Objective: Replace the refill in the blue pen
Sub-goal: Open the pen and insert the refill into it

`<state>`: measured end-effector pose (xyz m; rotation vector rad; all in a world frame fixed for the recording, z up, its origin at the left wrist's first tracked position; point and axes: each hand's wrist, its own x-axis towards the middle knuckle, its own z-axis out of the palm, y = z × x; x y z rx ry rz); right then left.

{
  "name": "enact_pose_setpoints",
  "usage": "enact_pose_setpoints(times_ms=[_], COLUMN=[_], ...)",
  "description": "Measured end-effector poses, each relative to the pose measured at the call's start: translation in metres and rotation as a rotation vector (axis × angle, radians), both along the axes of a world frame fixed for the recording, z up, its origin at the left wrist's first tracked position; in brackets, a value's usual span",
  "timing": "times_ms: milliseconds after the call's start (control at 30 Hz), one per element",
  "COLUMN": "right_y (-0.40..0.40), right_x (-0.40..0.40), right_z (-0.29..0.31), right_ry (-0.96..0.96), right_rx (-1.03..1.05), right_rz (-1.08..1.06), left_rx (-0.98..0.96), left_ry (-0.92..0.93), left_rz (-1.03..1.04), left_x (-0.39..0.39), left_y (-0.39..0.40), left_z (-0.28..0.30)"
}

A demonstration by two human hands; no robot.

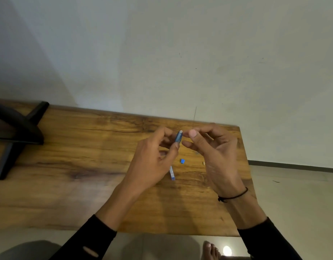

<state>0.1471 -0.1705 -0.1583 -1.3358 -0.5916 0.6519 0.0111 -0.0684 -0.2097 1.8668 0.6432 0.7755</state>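
Above the wooden table, a blue pen barrel is pinched in the left hand.
The right hand's fingertips are curled beside its tip; contact cannot be confirmed.

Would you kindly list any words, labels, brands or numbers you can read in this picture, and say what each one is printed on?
None can be read.
The white and blue piece lying on the wooden table bears dark marks, too small and blurred to read.
The blue pen barrel held in the left hand shows no legible print.
The small blue cap looks plain.
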Motion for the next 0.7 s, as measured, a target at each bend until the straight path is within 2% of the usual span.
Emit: enact_pose_setpoints(times_ms=[67,133,200,467,567,700], right_y=[-0.003,-0.007,-0.009,-0.007,-0.007,-0.006], right_x=[0.008,0.015,0.016,0.006,0.006,0.008], right_z=[0.002,0.003,0.006,0.005,0.002,0.001], right_ry=[-0.164,-0.396,-0.531,-0.698,-0.74,-0.671], right_rx=[-0.075,-0.182,-0.222,-0.242,-0.265,-0.248], right_rz=[-0.004,0.016,0.045,0.185,0.203,0.189], left_rx=[-0.001,-0.229,-0.458,-0.544,-0.506,-0.495], left_ry=[0.002,-0.081,-0.177,-0.198,-0.178,-0.161], left_rz=[0.019,0.043,0.06,0.064,0.057,0.037], left_x=[-0.002,-0.005,-0.007,-0.001,-0.001,-0.003], left_y=[0.007,0.013,0.017,0.009,0.011,0.014], left_z=[0.001,0.006,0.016,0.031,0.026,0.023])
